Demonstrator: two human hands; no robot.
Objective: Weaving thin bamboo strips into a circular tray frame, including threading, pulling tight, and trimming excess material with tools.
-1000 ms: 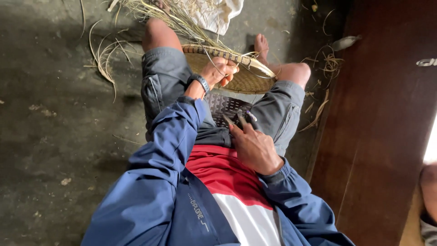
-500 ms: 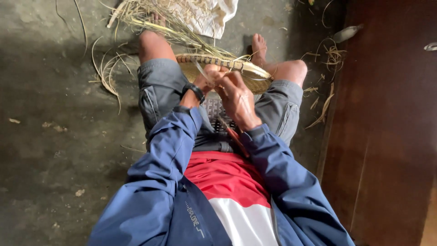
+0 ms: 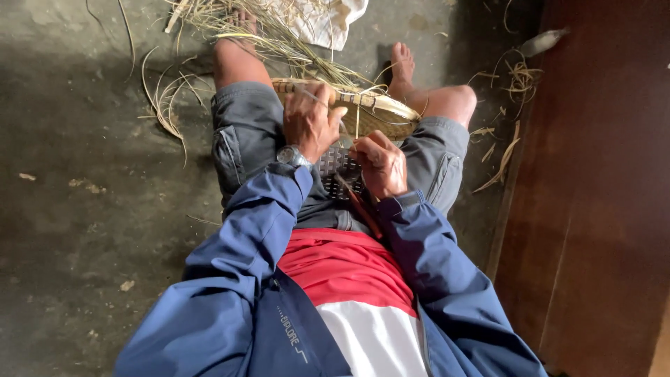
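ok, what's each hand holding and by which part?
Left hand grips the woven basket by its rim. Right hand holds a thin reddish stick near its upper end, against the weave.

You are sitting on a rough grey concrete floor (image 3: pixel 84 209). A heap of dry straw strips (image 3: pixel 230 28) is lying on it just past your left foot, with a white cloth (image 3: pixel 321 21) beside that heap. More loose strips (image 3: pixel 509 77) are lying near a dark wooden panel (image 3: pixel 600 209).
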